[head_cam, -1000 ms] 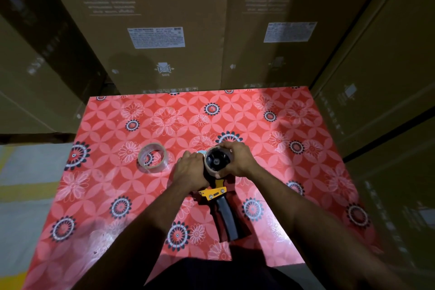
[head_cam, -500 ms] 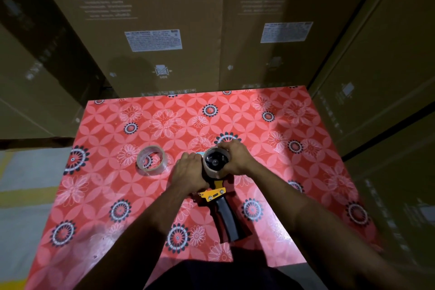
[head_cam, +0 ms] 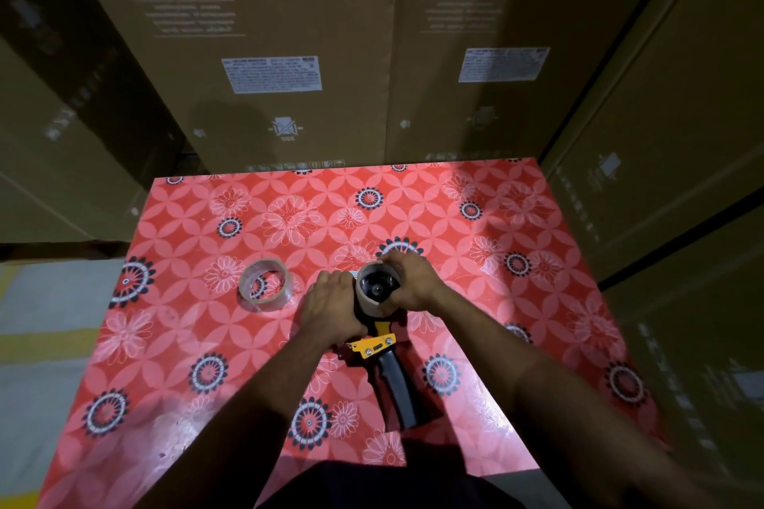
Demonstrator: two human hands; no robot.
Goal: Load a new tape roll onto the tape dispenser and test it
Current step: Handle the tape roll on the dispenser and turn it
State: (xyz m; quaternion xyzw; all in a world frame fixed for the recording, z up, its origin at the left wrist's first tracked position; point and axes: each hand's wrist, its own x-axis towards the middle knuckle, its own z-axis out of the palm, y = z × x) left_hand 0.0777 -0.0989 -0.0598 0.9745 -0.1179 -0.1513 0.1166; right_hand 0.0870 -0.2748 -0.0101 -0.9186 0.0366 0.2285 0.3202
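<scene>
A tape dispenser (head_cam: 388,360) with a yellow frame and black handle lies on the red flowered table (head_cam: 516,302), handle toward me. A brown cardboard roll core (head_cam: 368,302) sits on its black hub. My right hand (head_cam: 413,281) grips this core from the right and above. My left hand (head_cam: 330,310) presses down on the dispenser's front part, left of the core, and hides it. A clear tape roll (head_cam: 264,285) lies flat on the table to the left, apart from both hands.
Tall cardboard washing-machine boxes (head_cam: 268,54) stand right behind the table and along its right side (head_cam: 661,136). Grey floor with a yellow stripe (head_cam: 41,343) lies to the left. My lap is at the table's near edge.
Both hands stay on the dispenser and the core. The view has tilted a little; nothing else has visibly moved.
</scene>
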